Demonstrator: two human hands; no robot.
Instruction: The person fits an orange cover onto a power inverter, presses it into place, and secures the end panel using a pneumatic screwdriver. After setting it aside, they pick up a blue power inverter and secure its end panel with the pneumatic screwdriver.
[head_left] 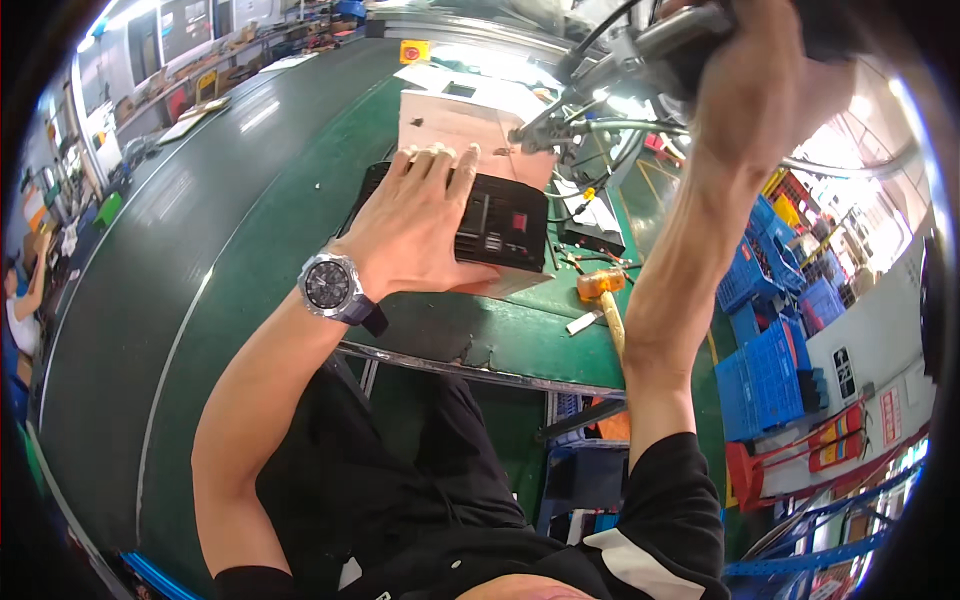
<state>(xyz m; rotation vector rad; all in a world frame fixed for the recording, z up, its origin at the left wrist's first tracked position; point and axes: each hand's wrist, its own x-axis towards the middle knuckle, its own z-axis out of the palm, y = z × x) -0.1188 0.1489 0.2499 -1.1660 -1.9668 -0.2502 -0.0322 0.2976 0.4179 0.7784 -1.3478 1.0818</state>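
My left hand (415,225) lies flat, fingers together, on top of a black box-shaped electrical unit (500,222) with sockets and a red switch on its front. The unit rests on the green bench (480,335). My right hand (755,85) is raised high and wrapped around the grip of a hanging power screwdriver (620,65). The tool's tip (515,137) points left, just above the far side of the unit. A cardboard box (440,120) stands right behind the unit. I wear a wristwatch (330,285) on the left wrist.
A dark green conveyor belt (200,250) runs along the left. A rubber mallet with an orange head (600,285) lies on the bench to the right of the unit. Blue plastic crates (770,370) stand on the floor at right. Another person (20,310) is at the far left edge.
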